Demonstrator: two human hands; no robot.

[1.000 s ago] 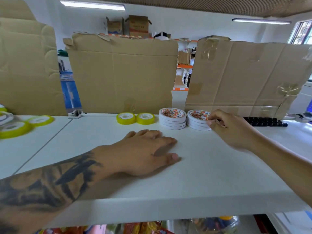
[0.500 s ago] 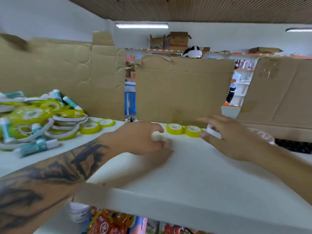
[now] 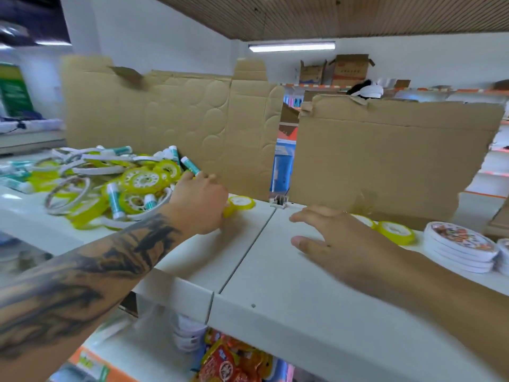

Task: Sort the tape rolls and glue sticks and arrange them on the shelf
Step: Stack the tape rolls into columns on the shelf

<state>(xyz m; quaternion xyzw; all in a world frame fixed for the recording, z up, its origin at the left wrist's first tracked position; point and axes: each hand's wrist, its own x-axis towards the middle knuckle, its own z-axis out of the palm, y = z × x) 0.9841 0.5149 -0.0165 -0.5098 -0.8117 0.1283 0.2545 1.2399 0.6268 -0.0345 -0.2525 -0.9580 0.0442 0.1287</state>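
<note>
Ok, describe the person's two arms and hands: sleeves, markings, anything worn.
Both forearms are bare; no sleeve shows in the frame. The left forearm carries a large dark tattoo of jagged, brush-like shapes running up to the wrist. The left hand, right hand and right forearm show no markings, gloves or rings.

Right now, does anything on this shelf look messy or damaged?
Yes. At the left, yellow tape rolls and glue sticks lie jumbled in one unsorted heap, some tilted, while the white rolls at right are stacked neatly. The cardboard backing has a torn, ragged top edge.
</note>
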